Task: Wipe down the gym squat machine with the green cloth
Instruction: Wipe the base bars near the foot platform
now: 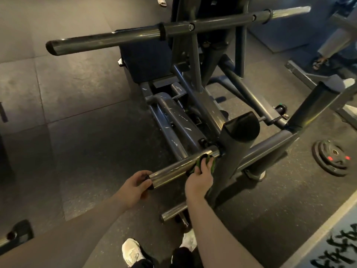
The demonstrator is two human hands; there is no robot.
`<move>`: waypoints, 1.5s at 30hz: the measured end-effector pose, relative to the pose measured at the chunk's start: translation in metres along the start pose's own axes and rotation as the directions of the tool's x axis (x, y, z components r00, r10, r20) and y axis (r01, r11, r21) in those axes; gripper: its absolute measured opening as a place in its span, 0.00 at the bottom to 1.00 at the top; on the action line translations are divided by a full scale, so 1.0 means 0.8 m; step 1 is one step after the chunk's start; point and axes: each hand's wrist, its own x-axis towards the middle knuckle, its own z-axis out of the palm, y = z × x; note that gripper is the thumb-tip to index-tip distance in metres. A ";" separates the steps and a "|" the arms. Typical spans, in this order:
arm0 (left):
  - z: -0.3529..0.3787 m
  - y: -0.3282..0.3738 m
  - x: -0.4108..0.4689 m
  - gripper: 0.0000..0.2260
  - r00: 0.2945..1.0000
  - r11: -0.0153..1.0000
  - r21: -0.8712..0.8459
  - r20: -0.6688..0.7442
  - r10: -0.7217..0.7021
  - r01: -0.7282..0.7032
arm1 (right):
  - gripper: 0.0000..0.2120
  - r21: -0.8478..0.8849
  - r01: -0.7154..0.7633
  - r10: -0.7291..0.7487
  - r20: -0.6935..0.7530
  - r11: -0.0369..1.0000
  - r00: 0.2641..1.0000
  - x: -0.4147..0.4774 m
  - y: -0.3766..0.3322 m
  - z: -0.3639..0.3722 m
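The small green cloth (205,163) is just below the middle of the frame, wrapped over the short shiny round steel bar (173,171) that sticks out of the big dark grey metal squat machine (233,149). My right hand (201,180) holds the cloth, with my fingers curled over it and round the bar, close to where the bar meets the thick grey post. My left hand (135,187) grips the black end of the same bar, fingers curled round it.

To do this well, I think I should squeeze the cloth all the way round the bar and slide it along towards my left hand, turning my wrist so the underside gets wiped too. The spot right by the post is tight, so I should push the cloth into that corner.

A long grey bar (108,40) runs across the top of the frame. The floor (87,147) is dark rubber squares. Round black weight plates with red marks (331,160) lie on it at the right. My white shoes (132,252) are at the bottom. Someone's foot in a sandal (319,62) is at the upper right.
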 end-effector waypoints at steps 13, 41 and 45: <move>0.019 -0.008 -0.002 0.11 0.993 0.984 -0.170 -0.091 -0.075 0.059 | 0.22 -0.221 0.291 -0.191 0.385 0.931 0.903 -0.137 0.013 0.015; 0.049 -0.023 -0.020 0.09 0.947 0.933 -0.352 -0.319 -0.045 -0.074 | 0.13 -0.586 0.790 0.245 0.805 0.181 0.540 0.113 -0.126 0.014; 0.047 -0.026 -0.017 0.09 0.952 0.929 -0.362 -0.303 -0.033 -0.083 | 0.14 -0.458 0.803 0.046 0.877 0.380 0.478 0.004 -0.097 0.025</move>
